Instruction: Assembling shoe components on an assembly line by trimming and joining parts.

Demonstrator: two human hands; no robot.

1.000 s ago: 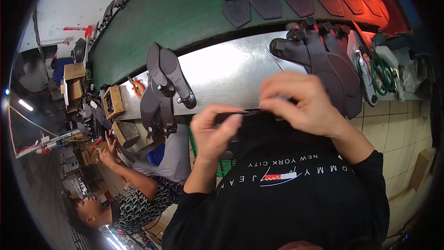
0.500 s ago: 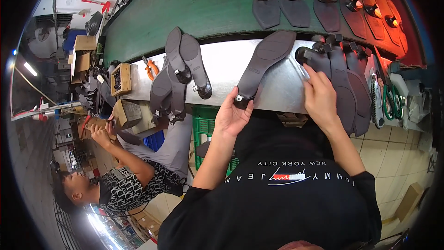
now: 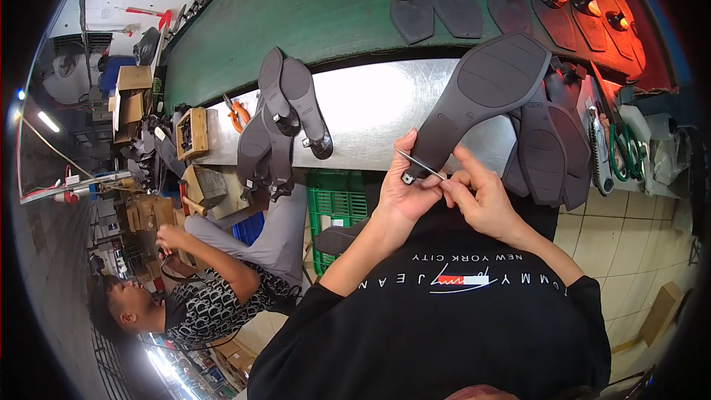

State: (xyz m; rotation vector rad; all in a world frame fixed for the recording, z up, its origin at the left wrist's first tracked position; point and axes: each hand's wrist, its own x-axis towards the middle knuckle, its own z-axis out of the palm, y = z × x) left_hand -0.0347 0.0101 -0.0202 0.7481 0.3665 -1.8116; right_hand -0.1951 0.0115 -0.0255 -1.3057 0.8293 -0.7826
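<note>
A dark grey shoe sole [image 3: 485, 78] with a small block heel is raised over the metal bench edge, its tread facing me and its toe pointing far right. Around the heel end, my left hand [image 3: 400, 196] is closed, holding it from the left. My right hand [image 3: 481, 196] pinches one end of a thin, shiny metal tool [image 3: 421, 165], which lies across the sole just above the heel; its exact kind is too small to make out. Under the raised toe, more soles [image 3: 544, 148] lie stacked on the bench's right side.
Heeled soles [image 3: 274, 137] overlap on the metal bench [image 3: 363, 104], left of centre, near orange-handled pliers [image 3: 238, 115] and a wooden box [image 3: 192, 133]. Green scissors [image 3: 629, 152] lie far right. Beyond, a green belt [image 3: 296, 22] carries soles. A co-worker [image 3: 215, 281] sits at left.
My right hand has come from the right-hand stack to the heel, bringing the thin metal tool. The held sole has risen toward me, its toe swinging right. The co-worker's hands have lowered.
</note>
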